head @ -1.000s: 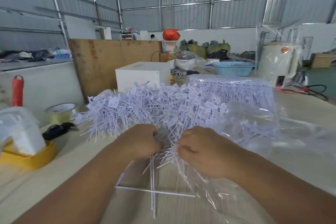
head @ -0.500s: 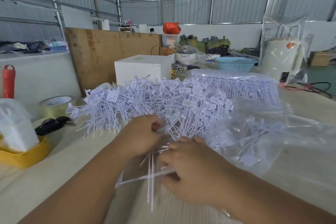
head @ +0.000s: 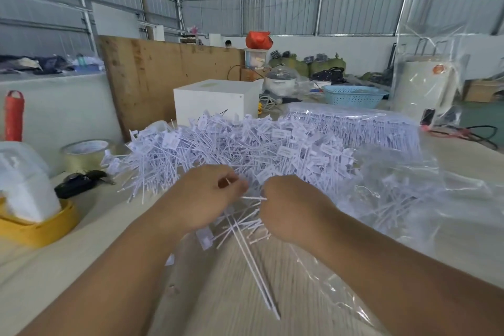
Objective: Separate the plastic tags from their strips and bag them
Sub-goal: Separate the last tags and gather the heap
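Note:
A big heap of white plastic tags point(head: 245, 150) lies on the table in front of me. My left hand point(head: 207, 199) and my right hand point(head: 294, 207) meet at its near edge, each with fingers curled round a bunch of tags on their strip point(head: 245, 215). Long bare white strips point(head: 256, 270) stick out below the hands toward me. A clear plastic bag point(head: 403, 199) with loose tags inside lies at the right, its open edge running under my right forearm. Behind it sits a bagged block of unseparated tag strips point(head: 354, 125).
At the left stand a yellow tray point(head: 38, 229) with a white object, a tape roll point(head: 84, 153), a dark object point(head: 79, 183) and a red bottle point(head: 13, 117). A white box point(head: 215, 101), blue basket point(head: 354, 94) and wooden board point(head: 163, 76) stand behind the heap.
Both hands have come back up to the heap's near edge. The right hand moved up and right off the strips, which now point toward me instead of lying crosswise.

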### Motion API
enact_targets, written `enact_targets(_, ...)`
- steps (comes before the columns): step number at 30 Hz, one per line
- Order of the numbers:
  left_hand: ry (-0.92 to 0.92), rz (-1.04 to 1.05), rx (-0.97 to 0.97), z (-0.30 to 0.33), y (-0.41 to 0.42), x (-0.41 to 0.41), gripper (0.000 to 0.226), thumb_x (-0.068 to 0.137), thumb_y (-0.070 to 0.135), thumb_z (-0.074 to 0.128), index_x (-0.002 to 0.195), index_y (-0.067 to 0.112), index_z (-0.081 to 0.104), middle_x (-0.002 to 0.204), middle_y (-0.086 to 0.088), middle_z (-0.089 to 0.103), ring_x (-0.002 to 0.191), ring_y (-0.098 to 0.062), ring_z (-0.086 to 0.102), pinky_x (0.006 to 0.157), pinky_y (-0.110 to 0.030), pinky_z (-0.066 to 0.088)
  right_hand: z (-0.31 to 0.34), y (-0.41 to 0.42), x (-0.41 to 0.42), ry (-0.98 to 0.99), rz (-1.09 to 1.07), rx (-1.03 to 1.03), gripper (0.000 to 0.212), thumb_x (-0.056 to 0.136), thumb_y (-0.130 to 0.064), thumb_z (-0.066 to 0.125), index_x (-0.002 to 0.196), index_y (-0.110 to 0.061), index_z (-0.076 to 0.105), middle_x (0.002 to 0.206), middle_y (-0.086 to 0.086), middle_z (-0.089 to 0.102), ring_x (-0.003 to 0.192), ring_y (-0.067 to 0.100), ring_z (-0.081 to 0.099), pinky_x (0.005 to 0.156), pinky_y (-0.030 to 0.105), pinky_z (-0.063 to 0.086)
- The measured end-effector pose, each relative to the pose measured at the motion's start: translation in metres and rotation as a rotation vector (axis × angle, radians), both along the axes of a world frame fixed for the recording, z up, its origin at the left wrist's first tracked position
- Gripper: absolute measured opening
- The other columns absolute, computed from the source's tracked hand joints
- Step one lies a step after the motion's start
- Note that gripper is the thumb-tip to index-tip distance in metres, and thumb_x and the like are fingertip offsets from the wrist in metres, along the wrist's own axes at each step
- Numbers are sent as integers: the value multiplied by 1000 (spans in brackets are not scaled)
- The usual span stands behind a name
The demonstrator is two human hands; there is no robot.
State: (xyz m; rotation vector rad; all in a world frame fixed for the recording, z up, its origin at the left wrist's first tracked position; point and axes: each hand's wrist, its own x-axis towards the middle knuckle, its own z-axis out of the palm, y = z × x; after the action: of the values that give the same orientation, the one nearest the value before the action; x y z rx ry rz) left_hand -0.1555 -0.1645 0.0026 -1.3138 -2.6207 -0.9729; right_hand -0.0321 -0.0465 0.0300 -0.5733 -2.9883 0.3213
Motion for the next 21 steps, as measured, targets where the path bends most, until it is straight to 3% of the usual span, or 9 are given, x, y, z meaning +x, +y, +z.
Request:
enact_targets(2,-11,-65,-103,-4,2,4,26,91,51,55,76,31,61,75,7,61,67,-9,59,60,-29,43,5,-1,-1,-68,-12,-28,17,86,-15,50,73,-18,40,77,1,49,68,16,51,56,25,38)
enact_targets(4,-1,-72,-146,-7,5,6,25,90,48,57,79,26,63,78,3,63,69,-11,62,63,-32,49,8,-4,-1,-116,-4,-37,15,80,-26,56,85,-15,47,97,4,54,88,21,56,66,28,43)
enact_targets(5,-8,-72,-140,-7,6,6,22,90,44,58,80,25,64,80,2,64,72,-11,62,66,-32,50,8,-7,0,-125,-7,-50,33,77,-35,60,101,-15,50,111,5,51,103,24,53,74,31,44)
enact_targets(7,-47,-94,-115,-7,6,5,12,89,34,60,78,31,62,81,7,64,74,-6,61,64,-26,46,6,-15,1,-109,-20,-94,78,70,-54,64,134,-19,39,130,6,38,125,29,37,90,40,40)
enact_targets(10,-169,-107,-46,-8,6,4,18,88,23,62,75,34,63,79,8,65,75,-12,63,66,-29,46,-5,-30,-1,-152,-28,-2,114,65,-67,67,151,-15,13,146,11,26,135,34,25,104,49,34)
enact_targets(12,-215,-93,-22,-9,6,3,18,91,22,62,77,35,65,79,6,66,74,-16,65,65,-33,49,-14,-37,-5,-166,-48,46,113,70,-64,65,152,-11,9,144,15,27,132,35,28,103,49,37)
enact_targets(14,-171,-83,-47,-10,7,2,15,91,21,61,83,32,66,82,8,66,76,-12,64,65,-28,46,-18,-39,-8,-111,-67,23,100,75,-56,66,148,-8,16,139,16,33,128,34,33,100,49,42)
enact_targets(18,-77,4,-61,-7,7,0,15,92,22,56,103,18,65,100,0,61,73,-11,60,53,-16,42,-18,-31,-11,24,-95,-67,69,80,-21,67,137,-8,30,130,12,41,121,30,43,92,42,48)
enact_targets(21,-133,126,-164,-5,0,1,25,95,37,51,118,25,54,108,7,52,78,-9,59,64,-21,45,-19,-23,-13,139,-109,-141,56,80,-10,65,128,-11,36,119,8,49,110,27,55,80,37,50)
